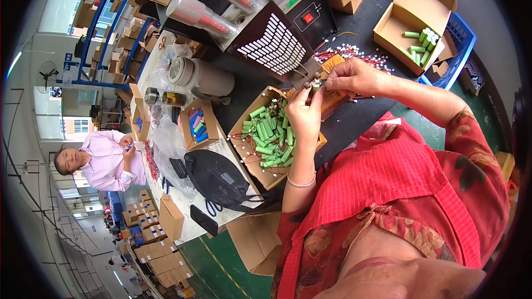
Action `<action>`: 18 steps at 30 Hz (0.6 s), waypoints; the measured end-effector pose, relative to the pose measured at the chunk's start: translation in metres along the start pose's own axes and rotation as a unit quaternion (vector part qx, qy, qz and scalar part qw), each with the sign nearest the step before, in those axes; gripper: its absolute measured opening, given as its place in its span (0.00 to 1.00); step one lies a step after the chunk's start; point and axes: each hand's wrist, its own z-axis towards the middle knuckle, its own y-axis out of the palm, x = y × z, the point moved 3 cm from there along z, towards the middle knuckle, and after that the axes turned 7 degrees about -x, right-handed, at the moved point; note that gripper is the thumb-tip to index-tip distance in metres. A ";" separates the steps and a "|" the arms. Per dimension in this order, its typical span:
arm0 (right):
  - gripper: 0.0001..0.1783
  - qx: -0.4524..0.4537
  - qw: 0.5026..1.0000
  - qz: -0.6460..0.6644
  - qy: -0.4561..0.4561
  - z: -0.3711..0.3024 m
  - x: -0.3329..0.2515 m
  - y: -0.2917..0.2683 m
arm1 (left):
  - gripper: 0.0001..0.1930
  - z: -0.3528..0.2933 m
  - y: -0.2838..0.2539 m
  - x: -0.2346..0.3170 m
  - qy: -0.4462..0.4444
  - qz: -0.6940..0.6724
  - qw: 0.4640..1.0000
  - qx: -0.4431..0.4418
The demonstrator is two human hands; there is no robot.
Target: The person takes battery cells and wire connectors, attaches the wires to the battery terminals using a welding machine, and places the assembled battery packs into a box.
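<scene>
Both my hands meet under the electrode tips of a black spot-welding machine (271, 39). My left hand (305, 115) is closed, its fingertips pinching a small cylindrical battery cell (316, 83) mostly covered by the fingers. From the other side my right hand (354, 77) reaches in, thumb and forefinger pressed together close to the cell; what they grip is too small to make out. Beside my left hand lies a cardboard box (271, 180) full of green battery cells (267, 128) with wire leads. Beyond my right hand is a pile of red leads with white connectors (354, 54).
An open carton with green cells (413, 19) rests by a blue crate (463, 33). A grey thermos (202, 77), a small box of coloured cells (198, 127), a black mesh bag (219, 177) and a phone (204, 220) lie leftward. Another person (108, 158) handles small parts at the far left.
</scene>
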 end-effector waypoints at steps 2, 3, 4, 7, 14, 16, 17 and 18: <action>0.13 -0.002 1.000 -0.009 -0.009 0.001 0.000 -0.001 | 0.07 0.002 0.001 0.003 0.000 -0.010 1.000 0.001; 0.13 0.000 1.000 -0.006 -0.006 0.002 -0.001 0.001 | 0.07 0.001 0.001 0.001 -0.001 -0.008 1.000 -0.002; 0.13 0.002 1.000 -0.004 -0.004 0.004 -0.003 0.002 | 0.07 0.002 0.000 -0.001 0.000 -0.004 1.000 -0.004; 0.12 -0.004 1.000 0.013 -0.006 0.002 -0.001 0.001 | 0.07 0.002 0.000 0.000 -0.002 0.031 1.000 -0.006; 0.11 -0.089 0.994 0.054 0.032 -0.025 0.006 -0.005 | 0.14 -0.015 -0.008 0.003 -0.139 -0.279 0.947 -0.080; 0.10 -0.091 0.993 0.079 0.006 -0.030 0.005 0.000 | 0.12 -0.018 -0.011 0.009 -0.122 -0.366 0.917 -0.096; 0.10 -0.092 0.993 0.079 0.006 -0.031 0.003 0.003 | 0.11 -0.018 -0.012 0.012 -0.103 -0.449 0.881 -0.112; 0.10 -0.065 0.995 0.062 -0.031 -0.032 -0.001 0.004 | 0.10 -0.019 -0.012 0.006 -0.122 -0.496 0.855 -0.096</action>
